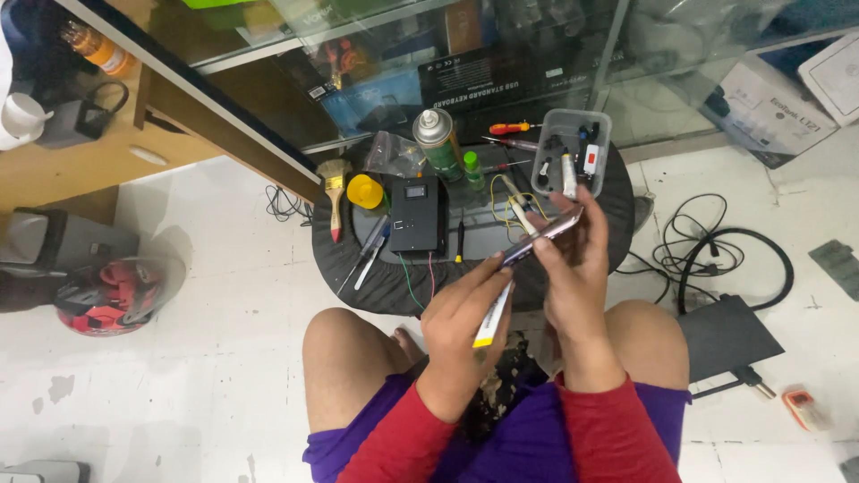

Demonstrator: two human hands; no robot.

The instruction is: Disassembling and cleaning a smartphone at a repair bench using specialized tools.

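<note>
Right hand (573, 268) pinching phone (541, 237) by edges, above near edge of round table (376, 277); long axis slanting up-right. Left hand (465, 313) closed round yellow-tipped tool (494, 315), tip at phone's lower end, touching

A paintbrush (334, 186), yellow cap (365, 191) and spray can (437, 143) sit on the round table (358, 268) (a red helmet (112, 295) lies on the floor).
</note>
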